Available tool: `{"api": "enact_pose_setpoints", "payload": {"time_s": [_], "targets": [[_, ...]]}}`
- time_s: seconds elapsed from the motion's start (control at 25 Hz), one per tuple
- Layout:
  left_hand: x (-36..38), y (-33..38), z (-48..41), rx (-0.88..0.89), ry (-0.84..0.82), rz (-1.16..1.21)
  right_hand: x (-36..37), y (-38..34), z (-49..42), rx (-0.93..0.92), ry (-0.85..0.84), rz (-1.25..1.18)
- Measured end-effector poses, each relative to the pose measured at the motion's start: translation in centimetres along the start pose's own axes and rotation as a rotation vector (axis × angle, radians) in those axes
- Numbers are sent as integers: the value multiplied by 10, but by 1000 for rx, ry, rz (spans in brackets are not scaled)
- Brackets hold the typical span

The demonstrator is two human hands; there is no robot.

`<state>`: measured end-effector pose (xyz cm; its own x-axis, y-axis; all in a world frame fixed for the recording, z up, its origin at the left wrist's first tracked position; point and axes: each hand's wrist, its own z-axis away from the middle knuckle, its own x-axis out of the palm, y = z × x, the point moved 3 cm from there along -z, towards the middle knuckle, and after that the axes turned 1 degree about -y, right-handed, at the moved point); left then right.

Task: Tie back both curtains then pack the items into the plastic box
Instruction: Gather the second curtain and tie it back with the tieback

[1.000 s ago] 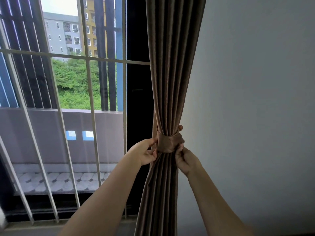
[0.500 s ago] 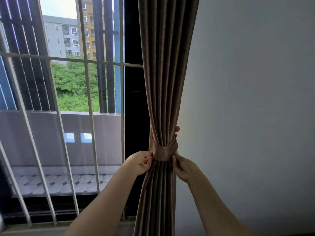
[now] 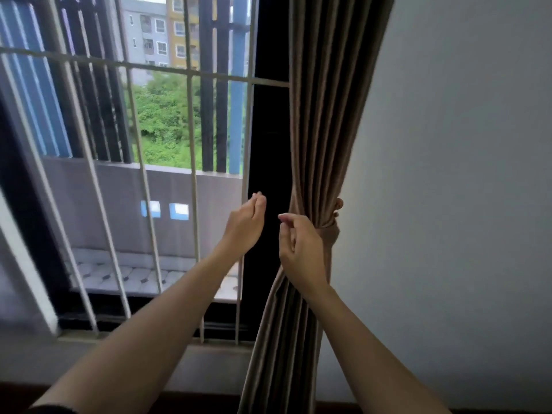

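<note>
A brown pleated curtain (image 3: 325,115) hangs at the window's right side against the wall, gathered at mid-height by a matching brown tie-back band (image 3: 331,228). My left hand (image 3: 246,224) hovers left of the curtain in front of the dark window frame, fingers straight and together, holding nothing. My right hand (image 3: 301,249) is in front of the curtain just below the band, fingers loosely curled, with nothing in it. A plastic box and items are not in view.
White window bars (image 3: 191,180) cover the window to the left, with a balcony and buildings beyond. A plain grey wall (image 3: 448,204) fills the right side. The window sill (image 3: 149,348) runs below the bars.
Both hands have let go of the tie-back band and pulled away to the left. The view has shifted, so the curtain now sits further right.
</note>
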<state>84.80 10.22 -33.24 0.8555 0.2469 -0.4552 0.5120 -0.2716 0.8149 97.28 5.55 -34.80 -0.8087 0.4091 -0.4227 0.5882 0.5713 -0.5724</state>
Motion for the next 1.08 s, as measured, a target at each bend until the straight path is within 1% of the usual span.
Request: {"api": "enact_pose_setpoints", "payload": {"time_s": [0.2, 0.36, 0.48, 0.56, 0.68, 0.96, 1.08], "targets": [[-91, -109, -21, -14, 17, -404, 116, -13, -10, -24, -332, 5], [-183, -181, -37, -161, 15, -683, 227, -51, -36, -98, -540, -19], [-250, -203, -39, -277, -25, -811, 283, -90, -53, -156, -704, 12], [-292, -205, -34, -332, -43, -859, 307, -118, -62, -211, -763, 44], [-364, -206, -25, -370, -6, -934, 340, -176, -74, -259, -823, 24], [-501, -214, 33, -524, 122, -1020, 412, -303, -64, -362, -879, -108], [-559, -224, 67, -591, 248, -1058, 451, -359, -53, -466, -957, -151]]}}
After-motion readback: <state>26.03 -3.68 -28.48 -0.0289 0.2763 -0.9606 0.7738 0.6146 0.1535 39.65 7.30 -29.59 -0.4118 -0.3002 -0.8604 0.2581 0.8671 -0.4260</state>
